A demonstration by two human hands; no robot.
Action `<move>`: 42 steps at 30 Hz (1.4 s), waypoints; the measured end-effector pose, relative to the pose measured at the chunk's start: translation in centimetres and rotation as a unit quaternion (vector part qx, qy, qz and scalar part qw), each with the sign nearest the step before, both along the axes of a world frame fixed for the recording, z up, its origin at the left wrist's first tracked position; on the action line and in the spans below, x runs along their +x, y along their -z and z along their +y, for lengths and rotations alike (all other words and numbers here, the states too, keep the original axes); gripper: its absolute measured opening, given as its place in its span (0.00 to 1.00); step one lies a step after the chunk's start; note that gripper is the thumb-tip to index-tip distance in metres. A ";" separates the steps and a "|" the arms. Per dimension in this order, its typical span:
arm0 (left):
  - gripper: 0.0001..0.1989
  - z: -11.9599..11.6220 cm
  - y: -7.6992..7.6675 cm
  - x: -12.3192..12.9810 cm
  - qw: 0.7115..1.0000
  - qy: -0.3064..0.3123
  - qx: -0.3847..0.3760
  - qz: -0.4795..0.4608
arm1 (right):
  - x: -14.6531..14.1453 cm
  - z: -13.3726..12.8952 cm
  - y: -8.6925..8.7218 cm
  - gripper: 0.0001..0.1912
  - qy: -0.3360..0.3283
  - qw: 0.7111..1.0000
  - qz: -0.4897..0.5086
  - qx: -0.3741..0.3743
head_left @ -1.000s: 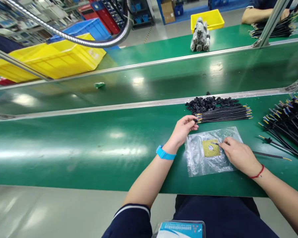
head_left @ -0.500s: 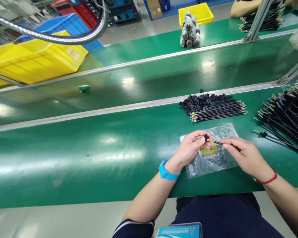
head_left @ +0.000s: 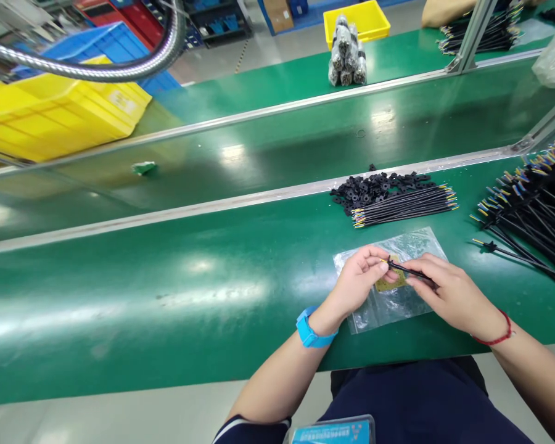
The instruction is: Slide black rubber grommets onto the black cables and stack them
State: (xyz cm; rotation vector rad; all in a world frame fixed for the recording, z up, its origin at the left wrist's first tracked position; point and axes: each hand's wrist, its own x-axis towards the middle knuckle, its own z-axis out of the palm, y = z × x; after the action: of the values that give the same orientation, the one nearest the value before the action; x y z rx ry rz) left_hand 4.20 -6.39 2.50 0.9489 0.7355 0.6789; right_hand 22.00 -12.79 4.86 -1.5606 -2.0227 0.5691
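My left hand [head_left: 361, 276], with a blue band at its wrist, pinches a small black rubber grommet [head_left: 389, 261] between thumb and fingers. My right hand [head_left: 448, 288] is closed round a thin black cable [head_left: 414, 272]. The cable's end enters the grommet, and a bit of yellow wire shows at my left fingertips. Below both hands lies a clear plastic bag [head_left: 374, 317] with a yellowish piece [head_left: 394, 285] on or in it. Just beyond are a row of black cables [head_left: 404, 206] with bared coloured wire ends and a heap of black grommets [head_left: 367, 190].
At the right lies a large pile of cables [head_left: 541, 203] with grommets fitted, and one single cable [head_left: 509, 251] beside it. A metal rail [head_left: 240, 202] runs along the back of the green bench. Yellow bins [head_left: 69, 117] and a metal hose [head_left: 97, 71] are at upper left.
The cable has moved left into the grommet, and my hands have come closer together. The yellow wire that showed between them is now mostly out of sight. The camera view has shifted slightly.
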 end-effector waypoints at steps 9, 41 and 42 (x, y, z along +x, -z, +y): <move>0.05 -0.5 0.9 0.1 0.989 0.003 0.116 0.097 | 0.7 -0.1 0.4 0.16 -0.014 0.998 -0.052 -0.041; 0.06 11.4 1.4 -3.4 0.845 -0.126 0.319 0.410 | 15.6 -1.2 4.2 0.13 0.215 0.884 -0.394 0.131; 0.07 11.9 1.8 -3.2 0.832 -0.125 0.331 0.427 | 15.5 -0.9 3.9 0.14 0.222 0.879 -0.402 0.130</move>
State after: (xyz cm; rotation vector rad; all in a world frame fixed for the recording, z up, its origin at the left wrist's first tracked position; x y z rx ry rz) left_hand 1.03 5.55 0.71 1.8755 1.4843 0.7466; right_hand 37.48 -13.68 0.95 -2.2006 -2.0094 -0.6144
